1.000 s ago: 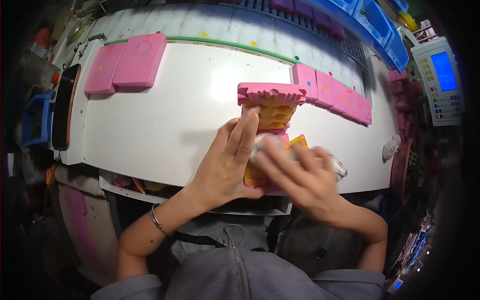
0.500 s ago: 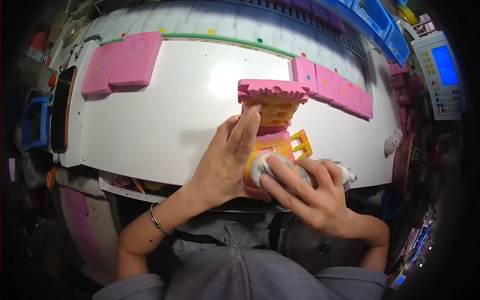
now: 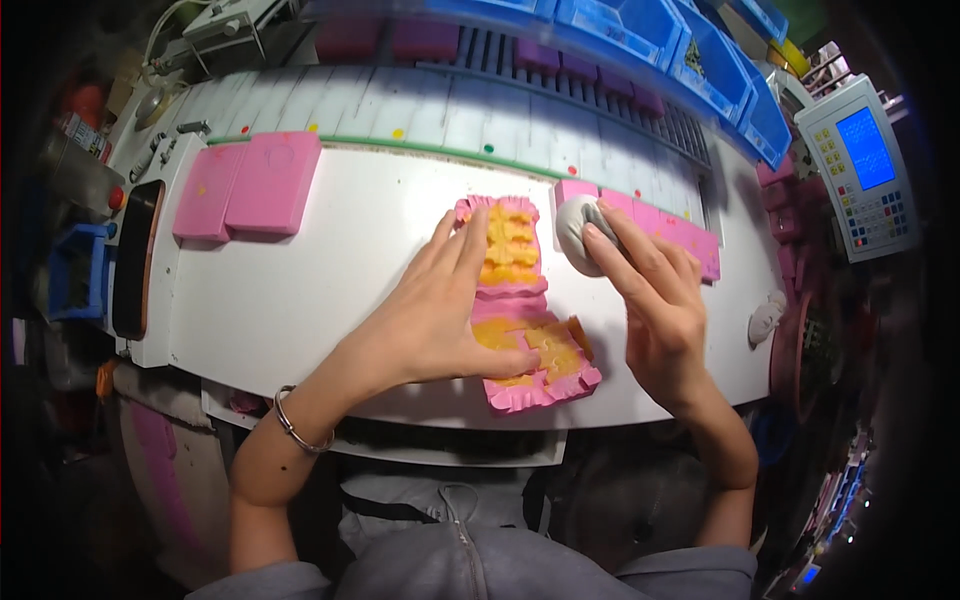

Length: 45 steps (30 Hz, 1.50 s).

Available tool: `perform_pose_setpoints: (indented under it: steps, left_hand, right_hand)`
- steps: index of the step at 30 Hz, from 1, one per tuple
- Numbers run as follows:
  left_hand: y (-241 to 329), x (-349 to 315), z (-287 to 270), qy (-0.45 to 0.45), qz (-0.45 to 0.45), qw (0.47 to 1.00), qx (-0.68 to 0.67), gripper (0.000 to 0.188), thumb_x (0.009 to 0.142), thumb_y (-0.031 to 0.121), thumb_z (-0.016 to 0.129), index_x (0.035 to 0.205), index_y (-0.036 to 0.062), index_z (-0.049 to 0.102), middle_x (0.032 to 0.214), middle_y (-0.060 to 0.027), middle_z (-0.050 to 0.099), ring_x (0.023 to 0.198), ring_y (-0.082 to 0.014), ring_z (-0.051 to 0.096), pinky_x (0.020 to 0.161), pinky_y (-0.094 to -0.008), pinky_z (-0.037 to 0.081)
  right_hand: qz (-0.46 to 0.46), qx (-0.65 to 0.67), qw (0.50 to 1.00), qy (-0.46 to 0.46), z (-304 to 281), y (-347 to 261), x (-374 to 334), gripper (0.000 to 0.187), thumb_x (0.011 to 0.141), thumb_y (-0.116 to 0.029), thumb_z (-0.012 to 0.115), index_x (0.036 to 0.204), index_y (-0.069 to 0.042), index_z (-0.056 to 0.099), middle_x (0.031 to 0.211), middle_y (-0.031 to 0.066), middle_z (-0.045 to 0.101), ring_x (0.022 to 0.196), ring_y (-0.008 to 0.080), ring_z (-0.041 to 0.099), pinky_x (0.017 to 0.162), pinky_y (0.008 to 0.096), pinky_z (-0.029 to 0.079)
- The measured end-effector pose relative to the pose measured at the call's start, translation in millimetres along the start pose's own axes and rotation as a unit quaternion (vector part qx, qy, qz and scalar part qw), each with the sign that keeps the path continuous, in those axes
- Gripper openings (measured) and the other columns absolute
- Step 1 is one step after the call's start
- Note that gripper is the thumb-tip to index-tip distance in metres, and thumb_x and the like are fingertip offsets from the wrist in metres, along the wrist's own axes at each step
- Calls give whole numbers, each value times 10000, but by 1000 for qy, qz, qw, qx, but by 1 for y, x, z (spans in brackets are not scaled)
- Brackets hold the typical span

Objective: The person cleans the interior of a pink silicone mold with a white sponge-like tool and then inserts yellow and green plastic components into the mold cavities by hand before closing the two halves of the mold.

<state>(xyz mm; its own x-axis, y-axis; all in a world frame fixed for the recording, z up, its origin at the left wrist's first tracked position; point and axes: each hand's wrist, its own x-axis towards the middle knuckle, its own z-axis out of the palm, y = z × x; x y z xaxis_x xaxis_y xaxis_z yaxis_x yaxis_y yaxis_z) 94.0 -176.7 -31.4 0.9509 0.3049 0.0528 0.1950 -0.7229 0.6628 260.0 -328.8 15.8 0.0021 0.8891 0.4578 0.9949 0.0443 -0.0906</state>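
Observation:
A pink mould point(image 3: 512, 300) with yellow-lined cavities lies opened out on the white table, its two halves joined at a pink middle fold. My left hand point(image 3: 430, 315) spans its left side, fingers along the far half and thumb pressed on the near half. Over the near half sits a loose-looking yellow piece point(image 3: 562, 350), slightly askew. My right hand point(image 3: 660, 300) grips a rounded white-grey cloth pouch point(image 3: 578, 235) between thumb and fingers, to the right of the far half and apart from it. The pouch's contents are hidden.
Two pink blocks point(image 3: 272, 185) stand at the back left, and a row of pink blocks point(image 3: 660, 225) at the back right. Blue bins point(image 3: 630, 35) hang beyond. A control panel point(image 3: 860, 165) with a blue screen is at far right, near a small whitish bundle point(image 3: 767, 318).
The mould's far half, raised before, now lies back. My right hand has lifted the pouch off the near half and carried it forward. The view has shifted too.

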Motion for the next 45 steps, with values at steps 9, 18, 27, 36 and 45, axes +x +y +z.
perform_pose_setpoints:
  steps: [9,18,27,36,45]
  left_hand:
    - [-6,1,2,-68,11,998,-12,1213,635,626,664,1341,-183,99,1408,-347,156,1343,-451,108,1105,-432,160]
    - [-8,1,8,-1,6,992,-124,1243,604,497,748,1366,-141,1,1416,-329,130,1350,-415,132,1105,-403,191]
    - [-14,-1,17,7,-7,989,-147,1343,584,478,772,1347,-110,-164,1423,-323,111,1332,-411,189,1101,-393,207]
    - [-11,-4,23,20,-8,986,-162,1336,596,470,760,1345,-91,-194,1426,-298,144,1306,-418,231,1084,-418,227]
    - [2,-7,18,33,-39,988,-148,1283,575,358,803,1394,-50,-96,1445,-267,133,1350,-383,165,1108,-385,183]
  right_hand:
    - [-27,-10,989,-145,21,12,12,532,708,-106,602,1233,-98,518,1291,80,495,869,223,525,809,332,391]
    - [-17,-70,984,-165,39,17,16,611,659,-48,618,1255,-109,499,1266,78,512,852,229,527,750,352,403]
    - [-99,-60,986,-117,44,-13,18,514,665,-82,632,1172,-112,553,1215,56,521,841,224,509,768,344,395]
    - [-29,-2,986,-162,62,11,24,463,715,-95,584,1176,-107,541,1187,39,526,834,231,518,760,358,382]
    - [138,17,988,-64,4,23,-9,614,609,110,552,1190,-89,549,1250,72,511,931,280,515,826,384,386]
